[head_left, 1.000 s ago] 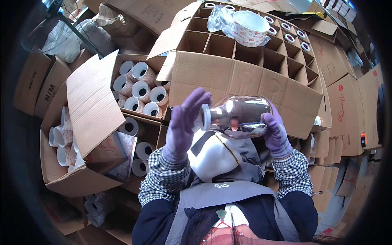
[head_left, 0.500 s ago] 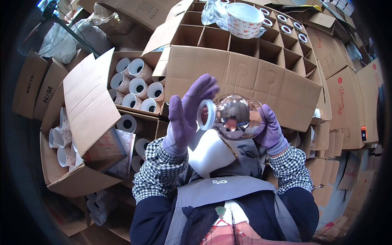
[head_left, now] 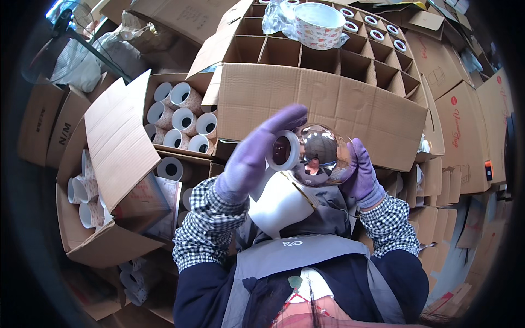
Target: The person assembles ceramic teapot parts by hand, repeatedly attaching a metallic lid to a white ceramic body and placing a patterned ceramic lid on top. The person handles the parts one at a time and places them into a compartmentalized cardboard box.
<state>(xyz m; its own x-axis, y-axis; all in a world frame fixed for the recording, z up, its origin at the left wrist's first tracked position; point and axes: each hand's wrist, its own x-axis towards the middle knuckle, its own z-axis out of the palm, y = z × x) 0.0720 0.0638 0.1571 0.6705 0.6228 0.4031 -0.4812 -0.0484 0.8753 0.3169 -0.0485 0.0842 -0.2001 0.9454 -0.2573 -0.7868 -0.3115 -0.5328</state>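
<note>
A shiny, mirror-like glass flask liner (head_left: 324, 156) lies sideways in front of me, with a white ring (head_left: 284, 150) around its neck on the left. My right hand (head_left: 361, 172), in a purple glove, grips its rounded right end. At the neck, my left hand (head_left: 249, 156), also gloved in purple, is open with its fingers stretched toward the far side of the ring; whether it touches cannot be told. Below the liner, a white jug-like body (head_left: 281, 206) with a thin gold band leans on my grey apron (head_left: 306, 251), partly hidden by the liner.
Ahead stands a large carton (head_left: 322, 109) with cardboard dividers and several white rings in its cells. A patterned tub (head_left: 319, 35) and clear plastic rest on top. On the left, a carton (head_left: 128, 150) holds patterned white cylinders (head_left: 184, 119). More cartons (head_left: 459, 131) stand at the right.
My left hand has moved right and closer to the neck ring, its fingers tilting over toward it. The liner's ringed neck has turned slightly toward me; my right hand stays on it.
</note>
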